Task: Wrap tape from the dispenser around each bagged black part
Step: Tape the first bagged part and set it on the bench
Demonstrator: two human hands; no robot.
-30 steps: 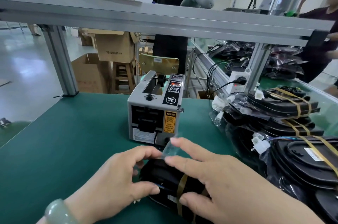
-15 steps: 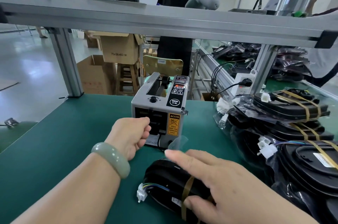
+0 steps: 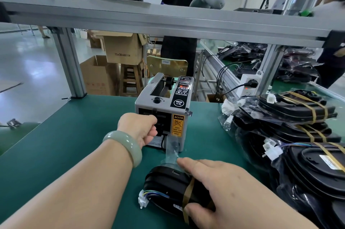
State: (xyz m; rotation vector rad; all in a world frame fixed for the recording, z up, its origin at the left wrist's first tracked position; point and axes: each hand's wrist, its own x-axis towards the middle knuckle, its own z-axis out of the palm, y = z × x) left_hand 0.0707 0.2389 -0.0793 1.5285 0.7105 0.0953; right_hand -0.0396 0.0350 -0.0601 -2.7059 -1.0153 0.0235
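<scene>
on the green table (image 3: pixel 65 135), your left hand (image 3: pixel 139 129), a pale green bangle (image 3: pixel 123 144) at the wrist, reaches to the front outlet of the grey tape dispenser (image 3: pixel 162 113). its fingers are curled against the slot; whether they pinch tape cannot be told. behind, cardboard boxes (image 3: pixel 121 49) stand under the aluminium rail (image 3: pixel 168 21).

just in front of the dispenser, near your body, lies the bagged black part (image 3: pixel 168 182), a white connector (image 3: pixel 142 201) with coloured wires at its left end and one brown tape band (image 3: pixel 188 191) around its middle. a flap of the clear bag (image 3: pixel 170 152) stands up toward the dispenser.

your right hand (image 3: pixel 224 191) holds the part down, forefinger laid across the top to the flap's base, thumb pressed to the near side by the band.

at far right, a pile of taped bagged parts (image 3: pixel 298 135) sits on the table, touching one another.
</scene>
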